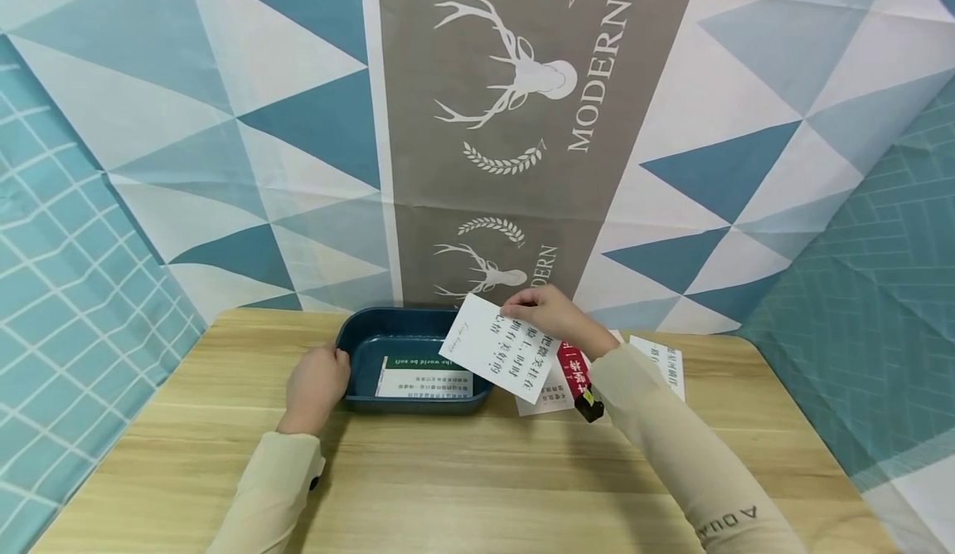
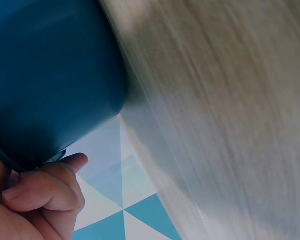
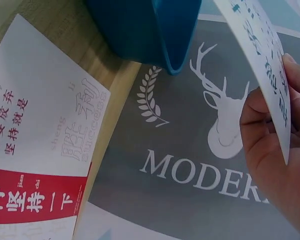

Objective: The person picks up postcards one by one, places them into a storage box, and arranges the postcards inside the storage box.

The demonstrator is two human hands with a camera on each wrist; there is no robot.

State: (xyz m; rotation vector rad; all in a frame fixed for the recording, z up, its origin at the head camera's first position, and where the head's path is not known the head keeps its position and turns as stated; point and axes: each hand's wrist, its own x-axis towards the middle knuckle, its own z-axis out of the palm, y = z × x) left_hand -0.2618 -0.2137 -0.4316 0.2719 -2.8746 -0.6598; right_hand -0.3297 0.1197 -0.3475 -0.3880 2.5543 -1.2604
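Observation:
My left hand [image 1: 319, 384] grips the left end of a dark blue plastic tray [image 1: 414, 405], its fingers curled at the rim in the left wrist view. A card with a green band and printed lines [image 1: 425, 381] lies inside the tray. My right hand [image 1: 554, 313] pinches a white card with black writing [image 1: 488, 351] by its edge, tilted over the tray's right end. In the right wrist view, thumb and fingers hold that card [image 3: 262, 55] from both sides. A red-and-white card [image 3: 37, 197] lies on the table beside the tray.
Another white card [image 1: 671, 363] lies partly behind the right forearm, near the table's back edge. The wooden table [image 1: 418, 488] meets a patterned cloth backdrop [image 1: 507, 206] just behind the tray. A small black device [image 1: 588, 403] sits at the right wrist.

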